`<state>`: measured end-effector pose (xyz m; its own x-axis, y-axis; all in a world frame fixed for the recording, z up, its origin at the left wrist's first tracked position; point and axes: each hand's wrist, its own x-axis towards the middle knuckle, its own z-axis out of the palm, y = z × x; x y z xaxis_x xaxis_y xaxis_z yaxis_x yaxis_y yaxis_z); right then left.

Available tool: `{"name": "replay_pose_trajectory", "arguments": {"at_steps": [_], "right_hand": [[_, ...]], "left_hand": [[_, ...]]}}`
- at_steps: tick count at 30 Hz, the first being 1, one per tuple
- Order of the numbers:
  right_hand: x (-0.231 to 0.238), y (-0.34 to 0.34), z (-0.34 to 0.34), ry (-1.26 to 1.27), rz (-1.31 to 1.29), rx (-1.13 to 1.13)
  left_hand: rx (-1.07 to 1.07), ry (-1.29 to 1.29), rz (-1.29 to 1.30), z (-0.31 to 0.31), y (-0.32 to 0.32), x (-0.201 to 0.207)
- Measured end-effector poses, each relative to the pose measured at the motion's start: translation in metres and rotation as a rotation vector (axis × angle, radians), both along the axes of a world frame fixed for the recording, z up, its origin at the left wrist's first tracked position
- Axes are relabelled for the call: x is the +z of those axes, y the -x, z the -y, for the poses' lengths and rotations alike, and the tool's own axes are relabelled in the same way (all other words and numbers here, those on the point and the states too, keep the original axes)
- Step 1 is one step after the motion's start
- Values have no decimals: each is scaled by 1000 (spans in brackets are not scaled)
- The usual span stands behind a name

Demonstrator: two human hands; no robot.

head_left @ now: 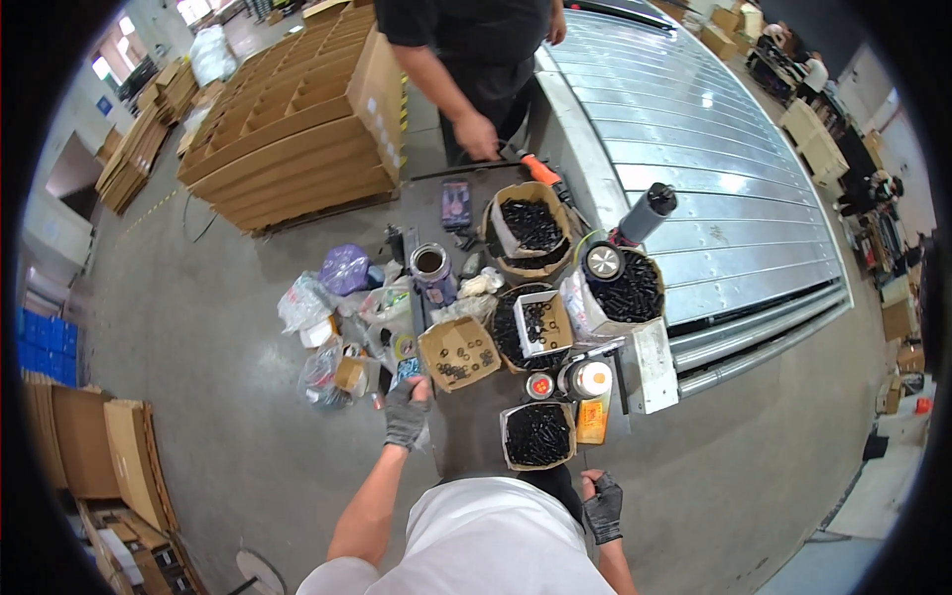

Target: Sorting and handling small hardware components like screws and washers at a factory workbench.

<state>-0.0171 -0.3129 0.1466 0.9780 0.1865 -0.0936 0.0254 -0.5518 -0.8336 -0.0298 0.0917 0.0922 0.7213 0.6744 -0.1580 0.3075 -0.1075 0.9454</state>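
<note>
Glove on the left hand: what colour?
The glove is grey, seen best in the head view.

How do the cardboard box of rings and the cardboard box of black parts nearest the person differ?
Fill: the ring box shows bare cardboard between loose rings; the near box is covered with black parts. Place: the ring box sits farther left and higher in the picture than the near box. Both are open-topped.

Slatted deck (709, 159): glossy metal. Ring box (471, 381): matt cardboard. Left glove (405, 421): matt cloth.
</note>
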Motion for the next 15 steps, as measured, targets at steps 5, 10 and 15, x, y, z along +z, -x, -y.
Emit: {"name": "replay_pose_trajectory", "arguments": {"at_steps": [5, 10, 15], "right_hand": [[26, -2, -18, 50, -37, -16], [40, -11, -30, 104, 41, 72], [38, -11, -36, 130, -41, 209]], "left_hand": [[72, 25, 3, -23, 24, -36], [92, 127, 50, -9, 9, -37], [113, 259, -50, 4, 37, -52]]}}
